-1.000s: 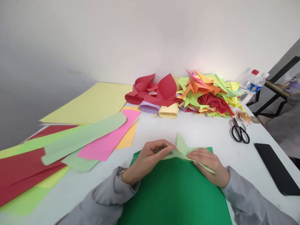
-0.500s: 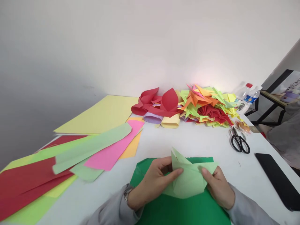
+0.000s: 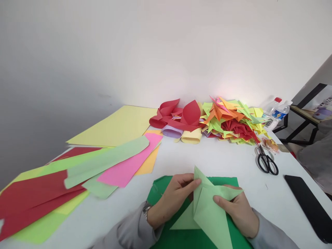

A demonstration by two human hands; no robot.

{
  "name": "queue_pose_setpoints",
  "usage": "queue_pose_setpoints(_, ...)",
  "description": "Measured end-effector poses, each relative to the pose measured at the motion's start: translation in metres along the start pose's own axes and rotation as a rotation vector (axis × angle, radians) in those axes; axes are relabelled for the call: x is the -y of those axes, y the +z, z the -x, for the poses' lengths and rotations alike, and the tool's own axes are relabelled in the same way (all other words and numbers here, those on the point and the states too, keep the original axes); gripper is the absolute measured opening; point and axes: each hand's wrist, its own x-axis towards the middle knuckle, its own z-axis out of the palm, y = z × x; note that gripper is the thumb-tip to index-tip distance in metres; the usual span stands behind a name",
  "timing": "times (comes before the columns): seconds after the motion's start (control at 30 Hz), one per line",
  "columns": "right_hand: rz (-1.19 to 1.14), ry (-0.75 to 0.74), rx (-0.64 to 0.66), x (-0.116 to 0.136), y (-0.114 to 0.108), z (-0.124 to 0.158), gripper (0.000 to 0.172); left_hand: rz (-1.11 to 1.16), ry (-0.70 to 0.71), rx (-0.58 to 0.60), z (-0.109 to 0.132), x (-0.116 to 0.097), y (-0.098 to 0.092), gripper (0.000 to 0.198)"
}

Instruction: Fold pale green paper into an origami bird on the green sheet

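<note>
Both my hands hold a light green folded paper piece (image 3: 207, 214) raised above a dark green sheet (image 3: 166, 185) on the white table (image 3: 220, 159). My left hand (image 3: 172, 200) pinches the piece's upper left edge near its top point. My right hand (image 3: 237, 209) grips its right flap, thumb on the front. A triangular flap hangs down to the left, and a long point reaches toward the bottom edge of the view.
Loose coloured sheets (image 3: 77, 173) fan out at the left, with a large yellow sheet (image 3: 116, 126) behind. Folded paper shapes (image 3: 223, 121) are piled at the back. Black scissors (image 3: 267, 162), a black phone (image 3: 308, 204) and plastic bottles (image 3: 276, 110) lie at the right.
The light green piece, earlier pressed flat on the dark green sheet, has been lifted and opened out, and its long point now hangs down. The view tilted upward slightly.
</note>
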Motion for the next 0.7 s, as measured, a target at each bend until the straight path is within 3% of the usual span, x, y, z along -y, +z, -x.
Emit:
queue_pose_setpoints(0.37, 0.092, 0.062, -0.032, 0.0, 0.0004, -0.0019, 0.043, 0.029, -0.032, -0.088, -0.0044, 0.0026, -0.0035, 0.041)
queue_pose_setpoints(0.5, 0.089, 0.047, -0.049, 0.0008, 0.001, -0.0024, 0.042, 0.084, -0.037, 0.039, -0.0027, 0.0035, -0.0009, 0.03)
queue_pose_setpoints(0.6, 0.059, 0.043, -0.059, 0.0003, 0.0011, -0.0025, 0.041, 0.113, -0.047, 0.157, -0.0016, 0.0058, 0.0004, 0.032)
queue_pose_setpoints(0.7, 0.041, 0.035, -0.062, -0.0021, 0.0002, -0.003, 0.041, 0.116, -0.058, 0.173, -0.0016, 0.0071, 0.0002, 0.033)
